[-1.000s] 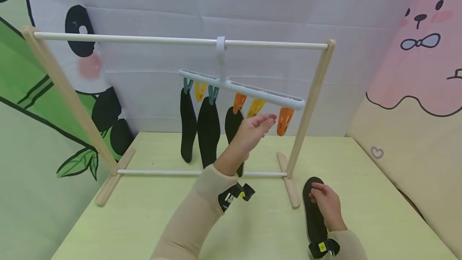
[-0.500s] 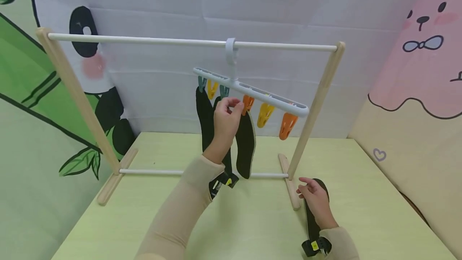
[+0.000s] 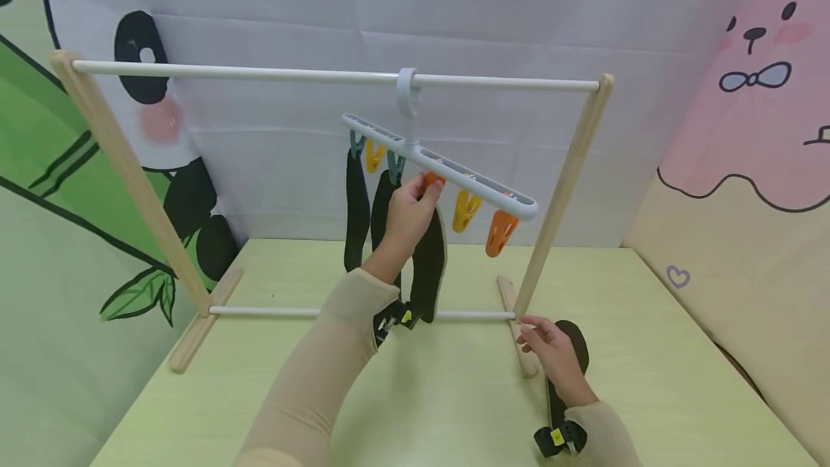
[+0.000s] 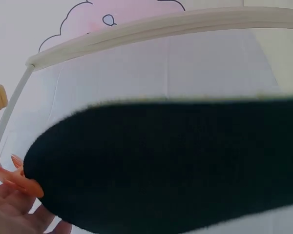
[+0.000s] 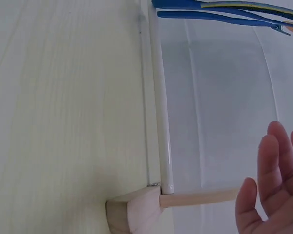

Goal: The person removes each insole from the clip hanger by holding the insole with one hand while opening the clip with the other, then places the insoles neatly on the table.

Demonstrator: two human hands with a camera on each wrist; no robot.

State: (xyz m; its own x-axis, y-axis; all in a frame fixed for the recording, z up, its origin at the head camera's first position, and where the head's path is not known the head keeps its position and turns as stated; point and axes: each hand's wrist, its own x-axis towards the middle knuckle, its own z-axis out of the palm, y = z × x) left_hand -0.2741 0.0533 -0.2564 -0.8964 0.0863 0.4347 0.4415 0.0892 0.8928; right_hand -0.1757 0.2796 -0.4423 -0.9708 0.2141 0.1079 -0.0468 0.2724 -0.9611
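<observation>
Orange clip (image 3: 435, 179): it's on the hanger (image 3: 480, 190), a bit right of the hook (image 3: 407, 96); we mostly see it covered by fingers from the head, clearer from the left wrist.
Left hand (image 3: 408, 216): thumb and fingers pinching that orange clip, so the gap's pretty narrow.
Black insole (image 3: 429, 265): hangs lengthwise below the same clip, which sits right at its rounded end.
Hung insoles: we count two more to the left, one (image 3: 357, 211) under the outer teal clip (image 3: 357, 143), the other (image 3: 381, 211) under the inner teal clip (image 3: 395, 166) and partly behind the left hand.
Spare-looking clips: a yellow clip (image 3: 374, 156) between the teal ones, then a second yellow clip (image 3: 465, 211) and an end orange clip (image 3: 501, 234) on the right.
Top rod (image 3: 292, 76): white, the hook's over it, and the hanger sits at an angle to it.
Rack: wooden, right post (image 3: 564, 197) and left post (image 3: 130, 179), white lower rod (image 3: 266, 311) between.
Right hand (image 3: 554, 357): fingers loose and spread a little; we can't tell if it touches anything.
Flat insole (image 3: 576, 341): on the desk (image 3: 454, 395), right of the rack, partly behind that hand.
Backdrop: cartoon panda (image 3: 143, 56) left, pink bear (image 3: 755, 56) right.
</observation>
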